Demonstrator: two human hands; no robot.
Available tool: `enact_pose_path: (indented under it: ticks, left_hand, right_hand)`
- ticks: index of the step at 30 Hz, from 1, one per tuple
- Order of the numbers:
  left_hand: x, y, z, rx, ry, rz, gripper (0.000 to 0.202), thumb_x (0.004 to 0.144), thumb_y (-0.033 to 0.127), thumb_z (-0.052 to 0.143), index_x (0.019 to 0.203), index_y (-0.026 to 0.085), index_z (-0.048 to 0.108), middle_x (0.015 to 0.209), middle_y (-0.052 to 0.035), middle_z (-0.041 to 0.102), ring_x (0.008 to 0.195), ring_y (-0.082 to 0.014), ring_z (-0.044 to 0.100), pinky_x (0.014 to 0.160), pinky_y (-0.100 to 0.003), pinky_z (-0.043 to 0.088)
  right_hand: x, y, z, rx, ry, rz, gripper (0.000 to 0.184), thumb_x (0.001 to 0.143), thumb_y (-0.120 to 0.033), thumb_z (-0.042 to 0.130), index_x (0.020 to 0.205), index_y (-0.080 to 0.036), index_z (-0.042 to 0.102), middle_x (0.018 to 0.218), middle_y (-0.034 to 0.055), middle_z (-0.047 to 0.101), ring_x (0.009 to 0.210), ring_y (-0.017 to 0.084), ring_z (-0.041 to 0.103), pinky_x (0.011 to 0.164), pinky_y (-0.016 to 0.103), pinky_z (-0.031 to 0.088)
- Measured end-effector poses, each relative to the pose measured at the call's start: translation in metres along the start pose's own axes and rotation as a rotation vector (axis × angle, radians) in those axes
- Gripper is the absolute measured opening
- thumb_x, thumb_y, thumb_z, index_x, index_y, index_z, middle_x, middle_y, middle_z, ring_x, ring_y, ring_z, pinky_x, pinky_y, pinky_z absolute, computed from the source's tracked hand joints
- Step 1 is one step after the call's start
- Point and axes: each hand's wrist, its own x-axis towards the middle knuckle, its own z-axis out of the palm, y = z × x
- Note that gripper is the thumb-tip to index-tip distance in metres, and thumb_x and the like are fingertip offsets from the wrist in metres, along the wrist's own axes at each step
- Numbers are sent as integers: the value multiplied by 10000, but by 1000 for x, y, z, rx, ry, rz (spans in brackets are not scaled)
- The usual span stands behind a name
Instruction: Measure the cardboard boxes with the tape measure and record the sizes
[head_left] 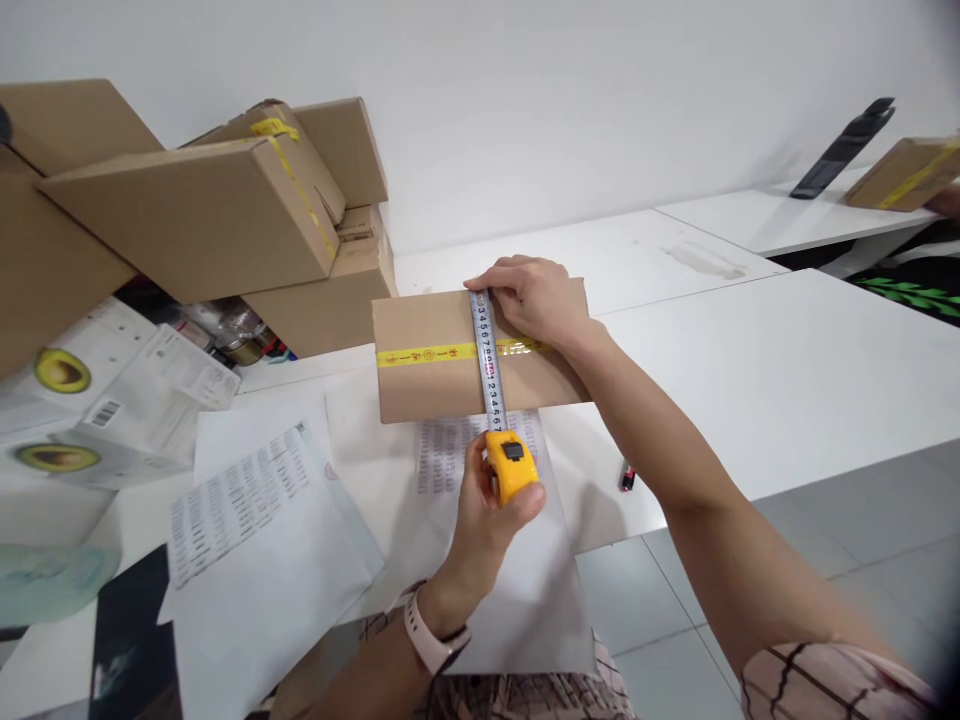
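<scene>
A brown cardboard box (427, 390) with yellow printed tape along its top lies on the white table in front of me. My left hand (487, 515) grips the yellow case of a tape measure (514, 465) at the box's near edge. From the case the metal blade (489, 370) runs across the box top to its far edge. There my right hand (536, 295) pinches the blade's end between thumb and fingers while resting on the box. Under the box and the left hand lies a printed sheet (547, 590).
More cardboard boxes (202, 210) are stacked at the left, beside white cartons with avocado pictures (67, 410). Printed papers (277, 560) lie at the front left. A small red and black object (627, 476) sits near the table edge. A dark bottle (844, 150) and another taped box (900, 180) are far right.
</scene>
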Motion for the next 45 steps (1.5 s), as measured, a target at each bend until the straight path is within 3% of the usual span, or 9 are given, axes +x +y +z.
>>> enact_pose_path:
  ticks: [5,13,17,21,30,34,38,41,45]
  left_hand:
    - [2,-3,-14,-15,-136,24,557,727,456,824,1180,279,553,1061,-37,685,775,-176,645,760,-352,505]
    - [-1,-9,-22,9,-141,63,561,742,447,810,1214,306,543,1086,-39,678,789,-190,650,781,-377,512]
    - [-20,-23,-40,91,-69,103,695,680,354,842,1286,327,503,1127,-49,662,874,-224,640,792,-379,516]
    - [-42,-33,-60,172,28,38,731,666,264,820,1311,302,479,1141,-61,655,900,-221,604,763,-342,494]
    - [-60,-37,-68,176,-5,3,795,644,251,833,1349,284,468,1160,-72,631,982,-245,601,880,-371,503]
    - [-64,-39,-69,254,-35,-16,815,649,241,835,1373,283,463,1201,-78,612,975,-250,599,879,-386,515]
    - [-65,-41,-72,327,-152,-27,822,687,224,787,1413,252,403,1206,-81,591,968,-230,604,856,-377,535]
    - [-64,-42,-70,344,-223,26,780,708,196,735,1395,232,366,1212,-97,566,1001,-237,620,857,-395,565]
    - [-66,-49,-63,406,-283,72,778,732,127,665,1391,254,271,1264,-129,548,1082,-268,651,887,-456,593]
  right_hand:
    - [-2,-1,0,29,11,8,437,934,-165,412,1142,-240,790,1123,59,767,1007,248,659,817,362,430]
    - [-6,-4,1,-54,7,26,433,1004,-239,354,1208,-271,735,1113,45,764,1010,252,638,793,352,401]
    - [-18,-16,7,-173,-6,65,458,1029,-490,390,1314,-248,656,1036,93,755,995,291,603,784,362,378]
    - [-44,-31,15,-224,4,47,623,970,-705,392,1195,-205,687,1032,151,720,1033,332,561,809,395,378]
    - [-100,-20,51,-206,-59,14,529,1016,-594,397,1282,-210,645,1336,171,640,1205,351,549,949,468,390]
    - [-127,-29,43,-43,65,23,374,1046,-420,438,1262,-221,671,1340,136,669,1270,318,544,1026,499,399]
    - [-179,-68,38,487,25,-14,331,1067,-350,427,1201,-209,695,1117,88,760,1043,226,660,913,441,521]
    - [-219,-96,51,789,-50,122,326,1069,-314,433,1219,-206,702,1127,91,760,1063,199,681,900,402,567]
    - [-251,-111,67,869,23,309,339,1069,-282,431,1291,-257,685,1197,88,750,1088,188,704,923,396,582]
